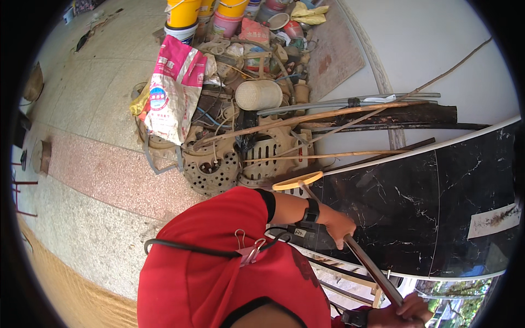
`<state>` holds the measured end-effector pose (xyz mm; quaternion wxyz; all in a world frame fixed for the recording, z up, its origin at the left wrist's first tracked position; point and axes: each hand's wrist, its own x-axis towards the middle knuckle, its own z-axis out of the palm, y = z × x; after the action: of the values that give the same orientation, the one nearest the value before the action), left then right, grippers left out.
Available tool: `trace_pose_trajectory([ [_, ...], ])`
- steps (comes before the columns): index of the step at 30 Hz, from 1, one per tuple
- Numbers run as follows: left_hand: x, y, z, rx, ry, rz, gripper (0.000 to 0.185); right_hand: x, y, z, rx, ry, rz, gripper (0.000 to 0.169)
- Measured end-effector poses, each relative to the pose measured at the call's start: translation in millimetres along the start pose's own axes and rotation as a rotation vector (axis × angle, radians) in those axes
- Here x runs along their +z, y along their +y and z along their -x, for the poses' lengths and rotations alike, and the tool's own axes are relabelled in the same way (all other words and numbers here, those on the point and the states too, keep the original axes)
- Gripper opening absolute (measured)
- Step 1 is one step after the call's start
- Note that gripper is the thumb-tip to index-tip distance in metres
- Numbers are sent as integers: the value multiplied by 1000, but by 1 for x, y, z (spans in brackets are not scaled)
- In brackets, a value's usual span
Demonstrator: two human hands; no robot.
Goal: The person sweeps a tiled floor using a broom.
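My left hand [340,228] grips the middle of a metal pole [375,268], with a black band around the wrist. Lower down, near the bottom right, my right hand [412,309] is wrapped around the pole's other end; a black strap is on that wrist too. The pole runs slanting past my chest. At its far upper end is a narrow yellow-edged head [297,181], seen nearly edge-on, so its exact kind cannot be told. That head lies close to the heap of clutter and a black marbled panel [377,213] with white edging.
Yellow buckets [183,14], a pink-and-white sack [174,92], a whitish plastic container [259,95], perforated machine parts [211,168] and long sticks [324,117] crowd the wall side. Speckled stone floor [106,201] stretches left, with a spread of tan material [78,283] at lower left.
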<state>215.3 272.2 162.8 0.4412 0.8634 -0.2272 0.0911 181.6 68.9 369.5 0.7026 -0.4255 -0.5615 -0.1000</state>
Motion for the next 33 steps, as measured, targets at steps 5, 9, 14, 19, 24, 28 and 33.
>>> trace_pose_trajectory([
  [5,54,-4,38,-285,109,21,29,-25,24,24,195,-46,0,39],
  [9,73,39,80,-439,229,4,28,-35,18,35,158,-159,-234,39],
  [14,122,62,151,-658,518,0,31,-23,45,36,404,-425,-653,24],
  [19,191,103,259,-1007,715,-25,33,36,55,33,636,-373,-1140,10],
  [24,307,118,355,-1266,1160,38,31,135,40,61,836,-604,-1120,12],
  [28,402,162,409,-1388,1522,64,36,253,5,158,987,-995,-1256,12],
  [33,502,216,448,-1692,1692,294,39,336,-84,270,1076,-1233,-1243,16],
])
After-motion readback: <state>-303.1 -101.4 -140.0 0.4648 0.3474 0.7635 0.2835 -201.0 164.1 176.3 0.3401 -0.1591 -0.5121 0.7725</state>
